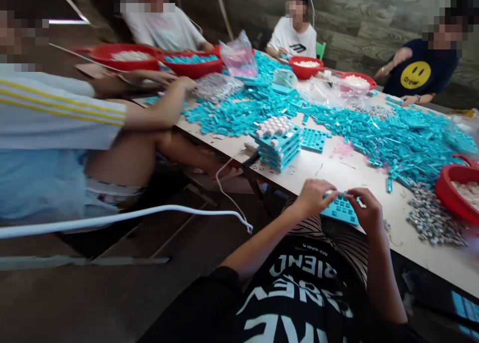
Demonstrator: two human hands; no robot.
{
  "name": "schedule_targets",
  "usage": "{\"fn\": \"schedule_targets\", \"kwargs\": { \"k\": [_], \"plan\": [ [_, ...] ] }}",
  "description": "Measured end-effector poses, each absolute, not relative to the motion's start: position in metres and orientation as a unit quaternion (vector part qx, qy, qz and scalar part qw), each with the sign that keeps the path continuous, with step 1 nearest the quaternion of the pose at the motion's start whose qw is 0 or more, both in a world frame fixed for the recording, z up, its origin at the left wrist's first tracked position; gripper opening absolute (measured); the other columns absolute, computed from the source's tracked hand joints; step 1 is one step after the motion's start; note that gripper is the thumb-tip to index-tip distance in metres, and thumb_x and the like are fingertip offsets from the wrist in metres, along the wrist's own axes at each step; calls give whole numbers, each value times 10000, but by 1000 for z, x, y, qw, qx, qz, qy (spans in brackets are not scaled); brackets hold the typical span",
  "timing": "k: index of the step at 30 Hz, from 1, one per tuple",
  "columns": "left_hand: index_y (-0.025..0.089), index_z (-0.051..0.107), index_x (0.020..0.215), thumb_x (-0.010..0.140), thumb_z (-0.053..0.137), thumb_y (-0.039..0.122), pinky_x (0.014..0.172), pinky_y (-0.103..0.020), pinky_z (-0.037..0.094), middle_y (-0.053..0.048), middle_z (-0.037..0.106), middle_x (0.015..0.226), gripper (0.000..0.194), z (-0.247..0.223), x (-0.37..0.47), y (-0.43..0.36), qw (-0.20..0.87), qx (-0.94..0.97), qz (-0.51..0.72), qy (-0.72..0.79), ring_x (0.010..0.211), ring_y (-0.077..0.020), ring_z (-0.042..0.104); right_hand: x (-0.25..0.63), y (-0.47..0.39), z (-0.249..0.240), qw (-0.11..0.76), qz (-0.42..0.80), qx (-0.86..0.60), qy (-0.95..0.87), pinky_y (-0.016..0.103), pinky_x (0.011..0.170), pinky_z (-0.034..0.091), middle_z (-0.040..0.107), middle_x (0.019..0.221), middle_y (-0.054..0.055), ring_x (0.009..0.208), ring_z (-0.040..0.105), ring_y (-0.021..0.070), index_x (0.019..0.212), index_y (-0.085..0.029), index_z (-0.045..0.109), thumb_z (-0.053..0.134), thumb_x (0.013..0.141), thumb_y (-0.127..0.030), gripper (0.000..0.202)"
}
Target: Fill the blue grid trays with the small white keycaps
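A turquoise plate with square openings (pixel 342 214) lies at the near table edge, in front of my body. My left hand (pixel 316 197) is over its left side, thumb and fingers pinched together at the far edge. From the other side my right hand (pixel 367 210) reaches in, its fingertips also pinched, close to the left ones. A small pale bit seems to be between the fingertips, too small to make out. Further left stands a stack of similar turquoise plates (pixel 279 151), with white key-like cubes (pixel 275 126) on top. Another plate (pixel 313 139) lies flat beside it.
Turquoise plastic pieces (pixel 404 138) are heaped along the table (pixel 374 178). Small metallic parts (pixel 434 215) lie near a red basin (pixel 458 193) at right. Other people sit around the table; one sleeve (pixel 63 108) is close at left. A white cable (pixel 149 214) crosses the foreground.
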State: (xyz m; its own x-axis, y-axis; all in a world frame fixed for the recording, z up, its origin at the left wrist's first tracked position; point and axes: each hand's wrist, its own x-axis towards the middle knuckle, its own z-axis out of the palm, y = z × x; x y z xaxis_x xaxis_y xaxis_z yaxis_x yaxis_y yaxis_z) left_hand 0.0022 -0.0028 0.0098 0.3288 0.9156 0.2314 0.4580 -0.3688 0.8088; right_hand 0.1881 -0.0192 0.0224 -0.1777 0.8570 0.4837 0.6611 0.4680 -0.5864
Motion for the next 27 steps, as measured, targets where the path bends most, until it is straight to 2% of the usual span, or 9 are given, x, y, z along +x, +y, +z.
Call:
{"fn": "schedule_targets", "kwargs": {
  "k": [2, 5, 11, 19, 23, 27],
  "plan": [
    [206, 573, 1132, 775, 579, 396, 1002, -376, 302, -68, 570, 1208, 405, -4, 3, 8, 254, 778, 320, 478, 1157, -234, 464, 195, -15, 14, 394, 111, -522, -748, 345, 757, 483, 584, 899, 53, 796, 567, 182, 889, -223, 639, 531, 846, -409, 219],
    [199, 527, 1196, 742, 623, 375, 999, -347, 317, -64, 570, 1218, 497, -23, 9, 18, 244, 802, 291, 461, 1151, -217, 477, 198, -11, -1, 371, 92, -524, -761, 354, 791, 469, 541, 885, 56, 847, 544, 196, 863, -226, 664, 547, 836, -399, 211],
    [217, 544, 1174, 805, 554, 364, 955, -319, 361, -29, 608, 1159, 397, -33, 13, 16, 241, 784, 316, 478, 1080, -189, 522, 196, -4, -16, 279, 9, -566, -776, 380, 844, 418, 544, 941, 72, 910, 451, 239, 874, -243, 701, 581, 821, -315, 150],
    [219, 556, 1165, 790, 564, 381, 961, -319, 375, -29, 607, 1172, 409, -25, 10, 17, 270, 773, 304, 487, 1085, -195, 530, 196, -2, -20, 274, -14, -575, -771, 377, 861, 386, 541, 969, 56, 926, 415, 244, 849, -282, 717, 605, 803, -326, 128],
    [208, 614, 1070, 825, 500, 415, 901, -307, 422, -34, 650, 1071, 340, -21, 15, 23, 316, 734, 289, 527, 996, -190, 577, 194, -3, -15, 245, -28, -572, -782, 391, 842, 373, 554, 961, 63, 924, 411, 251, 866, -290, 719, 576, 824, -337, 157],
    [200, 628, 1025, 761, 582, 443, 904, -316, 420, -42, 648, 1070, 361, -19, 20, 28, 319, 715, 276, 557, 1009, -207, 571, 196, -2, -15, 253, -12, -571, -781, 397, 844, 376, 552, 953, 64, 921, 420, 247, 864, -293, 719, 544, 840, -334, 181]
  ]
}}
